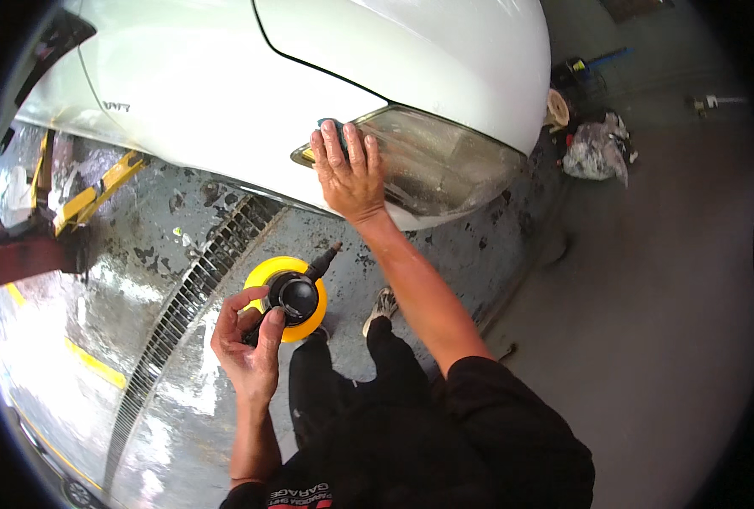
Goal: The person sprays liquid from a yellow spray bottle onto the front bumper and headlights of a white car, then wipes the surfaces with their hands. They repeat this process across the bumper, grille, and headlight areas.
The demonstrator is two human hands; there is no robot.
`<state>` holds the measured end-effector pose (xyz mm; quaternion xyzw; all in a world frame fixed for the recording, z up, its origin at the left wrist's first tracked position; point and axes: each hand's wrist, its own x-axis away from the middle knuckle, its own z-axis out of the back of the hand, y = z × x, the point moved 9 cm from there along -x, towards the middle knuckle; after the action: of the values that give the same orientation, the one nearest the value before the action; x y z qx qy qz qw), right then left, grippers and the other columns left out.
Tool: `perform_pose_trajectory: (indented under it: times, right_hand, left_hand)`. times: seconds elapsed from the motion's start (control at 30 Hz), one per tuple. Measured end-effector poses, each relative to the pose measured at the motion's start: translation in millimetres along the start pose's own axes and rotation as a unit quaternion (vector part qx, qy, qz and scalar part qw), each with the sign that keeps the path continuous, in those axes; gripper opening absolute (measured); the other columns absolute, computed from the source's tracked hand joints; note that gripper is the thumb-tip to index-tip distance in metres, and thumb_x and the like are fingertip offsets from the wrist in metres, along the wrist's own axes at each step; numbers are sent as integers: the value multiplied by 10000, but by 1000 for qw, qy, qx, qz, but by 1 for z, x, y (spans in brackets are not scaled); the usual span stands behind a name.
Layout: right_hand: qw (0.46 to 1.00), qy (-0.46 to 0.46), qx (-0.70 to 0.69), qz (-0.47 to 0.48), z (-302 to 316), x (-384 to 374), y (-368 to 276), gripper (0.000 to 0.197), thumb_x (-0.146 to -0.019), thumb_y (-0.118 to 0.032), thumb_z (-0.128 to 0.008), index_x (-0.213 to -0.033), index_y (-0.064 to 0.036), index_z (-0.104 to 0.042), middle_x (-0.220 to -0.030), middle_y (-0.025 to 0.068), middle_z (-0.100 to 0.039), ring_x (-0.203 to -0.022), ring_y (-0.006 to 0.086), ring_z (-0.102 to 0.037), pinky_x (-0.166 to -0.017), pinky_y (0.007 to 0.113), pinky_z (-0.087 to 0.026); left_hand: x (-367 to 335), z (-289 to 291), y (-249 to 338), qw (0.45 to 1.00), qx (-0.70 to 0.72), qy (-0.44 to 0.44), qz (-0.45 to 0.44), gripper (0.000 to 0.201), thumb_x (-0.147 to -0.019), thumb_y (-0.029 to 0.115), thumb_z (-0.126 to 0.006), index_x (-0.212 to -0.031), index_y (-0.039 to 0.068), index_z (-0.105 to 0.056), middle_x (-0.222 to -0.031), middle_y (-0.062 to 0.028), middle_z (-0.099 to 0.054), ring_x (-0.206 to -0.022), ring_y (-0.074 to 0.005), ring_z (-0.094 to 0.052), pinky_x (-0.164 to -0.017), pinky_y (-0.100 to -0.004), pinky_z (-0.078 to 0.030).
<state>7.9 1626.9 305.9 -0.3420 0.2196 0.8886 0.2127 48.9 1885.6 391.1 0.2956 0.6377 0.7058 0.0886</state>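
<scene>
My right hand (351,174) lies palm down at the inner corner of the car's headlight (445,161), where white body panel meets lens. Under its fingertips a bit of a dark teal pad (328,124) shows; most of it is hidden. The lens looks hazy and yellowish, with wet-looking spots near its lower edge. Lower and to the left, my left hand (249,343) is curled round the dark grip of a yellow pump sprayer (298,295), seen from above. Its black nozzle points up and to the right, towards the car, apart from the bodywork.
The white car (199,76) fills the upper left. A slotted floor drain (173,314) runs across the worn grey floor (402,250). At left stands a yellow-and-red lift arm (97,195). A plastic bag (597,148) and a tape roll (557,108) lie beyond the bumper.
</scene>
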Motion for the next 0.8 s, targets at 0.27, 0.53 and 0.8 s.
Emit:
perform_pose_trajectory:
  times: [0.27,0.53,0.8]
  right_hand:
    - [997,-32,-57,-31,-9,32,13,486,-1049,-269,-448,-1497,-81,-472,-1618,166,-319,-1506,339,-290,-1251,512,-204]
    - [948,21,-182,-260,19,105,217,523,-999,-212,-536,-1481,-23,-463,-1606,168,-337,-1502,329,-288,-1259,520,-179]
    - [962,32,-215,-163,18,106,214,528,-997,-194,-510,-1510,-85,-448,-1573,170,-390,-1488,332,-322,-1251,494,-202]
  left_hand:
    - [4,-5,-37,1000,13,7,11,358,-899,196,-758,-1155,-15,-623,-735,3,-625,-686,-52,-569,-634,-195,-409]
    - [2,-26,-101,997,6,-66,26,500,-891,337,-799,-1218,1,-626,-839,-42,-722,-753,-46,-620,-664,-182,-406]
    - [-5,-74,-214,991,-120,-24,59,341,-954,208,-670,-1211,-12,-632,-700,21,-592,-599,-20,-462,-523,-201,-292]
